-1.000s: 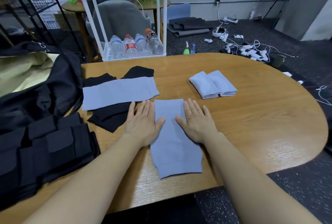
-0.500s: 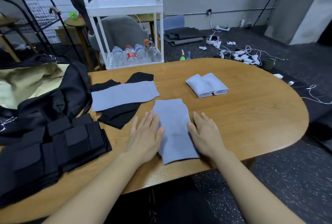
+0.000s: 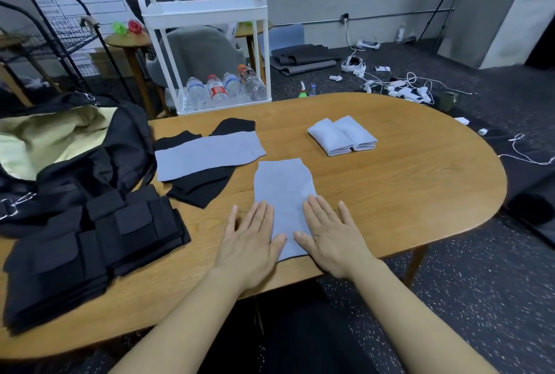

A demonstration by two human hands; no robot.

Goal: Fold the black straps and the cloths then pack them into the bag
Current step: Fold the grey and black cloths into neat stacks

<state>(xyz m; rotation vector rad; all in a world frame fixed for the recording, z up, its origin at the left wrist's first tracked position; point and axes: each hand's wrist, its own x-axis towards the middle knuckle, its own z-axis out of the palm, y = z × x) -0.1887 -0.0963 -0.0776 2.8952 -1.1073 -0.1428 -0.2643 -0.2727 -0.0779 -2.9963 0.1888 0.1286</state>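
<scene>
- From the head view, we see the left hand (image 3: 250, 241) lying flat with its fingers straight and slightly spread, holding nothing; its thumb edge touches the left side of the grey cloth (image 3: 283, 193), while most of the palm rests on the wooden table (image 3: 405, 181).
- We see the right hand (image 3: 332, 235) flat as well, fingers straight and fanned, pressing the right side of that same cloth near its closer end.
- The cloth lies flat and lengthwise on the table, running away from us between the two hands, its near end at the table edge.
- A second grey cloth (image 3: 207, 153) lies spread crosswise to the left, on top of black cloths (image 3: 201, 189) that stick out beyond it at both the far and near sides.
- Two folded grey cloths (image 3: 342, 135) sit side by side, touching, farther out on the right half of the table, well apart from the hands.
- The black bag (image 3: 75, 151) sits at the left end of the table with its mouth open; we see only its pale yellow lining inside and cannot tell whether anything lies deeper in.
- Folded black straps (image 3: 90, 247) are stacked on the table just in front of the bag, outside it.
- Behind the table, a white cart (image 3: 204, 13) holds several water bottles (image 3: 225, 88) lying on its bottom shelf; what sits in its top tray is hidden by the rim.
</scene>
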